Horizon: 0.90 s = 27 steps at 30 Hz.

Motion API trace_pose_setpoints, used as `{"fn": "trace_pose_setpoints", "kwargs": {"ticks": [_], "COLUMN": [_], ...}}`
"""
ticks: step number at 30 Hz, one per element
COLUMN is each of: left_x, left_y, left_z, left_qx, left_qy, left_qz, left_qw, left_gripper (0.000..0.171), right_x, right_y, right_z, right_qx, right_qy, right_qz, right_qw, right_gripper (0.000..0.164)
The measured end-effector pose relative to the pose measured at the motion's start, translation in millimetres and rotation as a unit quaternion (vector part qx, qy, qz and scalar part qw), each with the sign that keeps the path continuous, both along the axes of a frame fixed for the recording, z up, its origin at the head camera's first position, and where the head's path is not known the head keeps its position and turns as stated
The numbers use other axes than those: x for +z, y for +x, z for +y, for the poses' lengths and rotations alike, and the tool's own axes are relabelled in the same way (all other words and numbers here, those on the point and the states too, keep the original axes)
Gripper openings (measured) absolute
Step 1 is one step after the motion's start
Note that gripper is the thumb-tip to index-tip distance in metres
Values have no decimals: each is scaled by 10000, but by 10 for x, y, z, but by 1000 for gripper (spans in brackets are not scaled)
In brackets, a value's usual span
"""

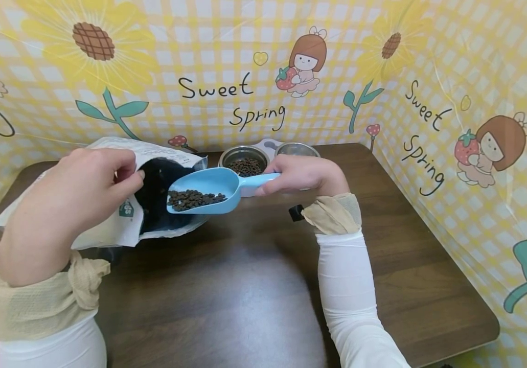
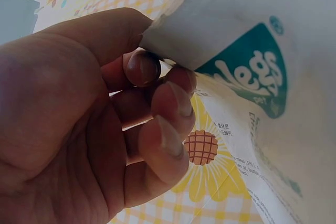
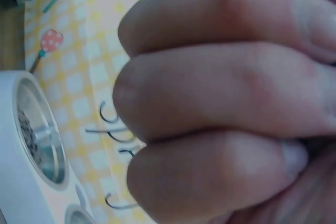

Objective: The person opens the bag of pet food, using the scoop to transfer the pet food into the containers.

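Note:
My right hand grips the handle of a light blue scoop, its fingers curled in the right wrist view. Dark brown kibble lies in the scoop. The scoop is held level at the mouth of a white pet food bag, whose inside looks black. With thumb and fingers my left hand pinches the bag's upper edge; the left wrist view shows the bag's green label beside the fingertips. How much food the bag holds is hidden.
Behind the scoop stands a white double feeder. Kibble lies in its left metal bowl; its right bowl is partly covered by my right hand. A yellow checked cloth lines the back and right sides of the brown table.

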State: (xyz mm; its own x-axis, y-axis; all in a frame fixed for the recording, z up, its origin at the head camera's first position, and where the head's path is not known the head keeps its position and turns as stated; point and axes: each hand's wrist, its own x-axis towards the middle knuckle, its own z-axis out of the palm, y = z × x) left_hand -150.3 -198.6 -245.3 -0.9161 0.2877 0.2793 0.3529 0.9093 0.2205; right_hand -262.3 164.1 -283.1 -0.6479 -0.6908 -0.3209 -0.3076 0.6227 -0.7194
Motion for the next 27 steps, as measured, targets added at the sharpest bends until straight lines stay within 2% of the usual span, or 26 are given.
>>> {"fn": "trace_pose_setpoints", "kwargs": {"ticks": [4,12,22,27], "left_x": [1,3,0,4], "left_y": [0,2,-4,-2], "left_z": [-2,1,-1,-2], "left_qx": [-10,-9,-13,-7], "left_qy": [5,16,26,15], "left_qz": [26,83,118,60], "left_qw": [10000,10000,9999,10000], "left_gripper": [38,37,37,37], "right_x": [22,9,-35,-49], "right_y": [-16,-14,-46,-63], "right_z": [149,419,721,774], "right_qx": [-137,-739,-586,-782], "right_qy": [-113,-348,-722,-818], "right_qz": [-220,-600,-520,-468], "right_qw": [9996,9949,9943,9925], "right_gripper": [41,46,50,52]}}
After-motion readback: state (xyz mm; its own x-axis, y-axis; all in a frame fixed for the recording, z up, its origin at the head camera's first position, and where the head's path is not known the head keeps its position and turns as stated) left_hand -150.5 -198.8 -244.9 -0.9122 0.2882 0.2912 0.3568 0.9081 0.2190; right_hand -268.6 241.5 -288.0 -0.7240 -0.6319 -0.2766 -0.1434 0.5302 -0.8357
